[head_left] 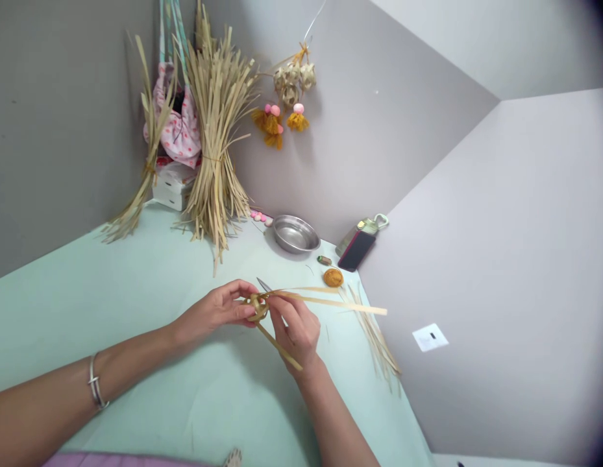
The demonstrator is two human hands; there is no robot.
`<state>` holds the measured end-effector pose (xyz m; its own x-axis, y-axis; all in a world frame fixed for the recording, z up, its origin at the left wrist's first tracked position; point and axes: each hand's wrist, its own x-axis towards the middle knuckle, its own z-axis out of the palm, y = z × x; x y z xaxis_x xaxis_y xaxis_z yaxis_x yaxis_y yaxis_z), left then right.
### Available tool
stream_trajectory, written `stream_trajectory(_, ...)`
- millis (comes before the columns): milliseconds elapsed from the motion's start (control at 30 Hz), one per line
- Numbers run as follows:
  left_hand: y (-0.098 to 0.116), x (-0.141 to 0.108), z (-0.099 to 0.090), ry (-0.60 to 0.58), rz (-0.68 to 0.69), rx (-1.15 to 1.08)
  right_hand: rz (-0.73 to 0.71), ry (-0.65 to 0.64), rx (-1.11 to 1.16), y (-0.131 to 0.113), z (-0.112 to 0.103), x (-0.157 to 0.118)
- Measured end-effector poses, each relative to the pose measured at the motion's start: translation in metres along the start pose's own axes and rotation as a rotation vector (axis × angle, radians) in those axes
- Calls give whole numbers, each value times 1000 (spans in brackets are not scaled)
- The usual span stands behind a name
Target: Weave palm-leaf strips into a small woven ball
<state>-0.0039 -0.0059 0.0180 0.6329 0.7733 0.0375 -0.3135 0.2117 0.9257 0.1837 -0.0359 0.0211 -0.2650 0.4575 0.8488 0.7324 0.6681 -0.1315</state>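
A small ball woven from pale straw strips (pixel 256 307) sits between the thumb and fingers of my left hand (pixel 230 303). My right hand (pixel 296 324) is closed against the ball's right side, pinching a straw strip (pixel 350 303) whose long end stretches out to the right. Another loose strip end (pixel 282 349) hangs from the ball toward the lower right. Just beyond the fingers shows a pointed metal tip (pixel 263 284); the rest of that tool is hidden, and I cannot tell whether a hand holds it.
Along the back stand a large straw bundle (pixel 213 143), a thinner one (pixel 148 149), a metal bowl (pixel 296 235) and a phone (pixel 357 251) against a bottle (pixel 350 237). An orange yarn ball (pixel 333 277) and loose strips (pixel 376 337) lie right. Woven ornaments (pixel 291 81) hang above.
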Motion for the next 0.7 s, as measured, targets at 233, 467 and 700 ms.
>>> stream_trajectory(233,-2,1,0,6,28,-3,-53,-57,-57,1,-2,1)
stream_trajectory(467,-1,1,0,2,13,-9,-151,-40,-86,0,-4,5)
stream_trajectory(700,-1,1,1,12,14,5,-174,-136,-87,-1,-9,6)
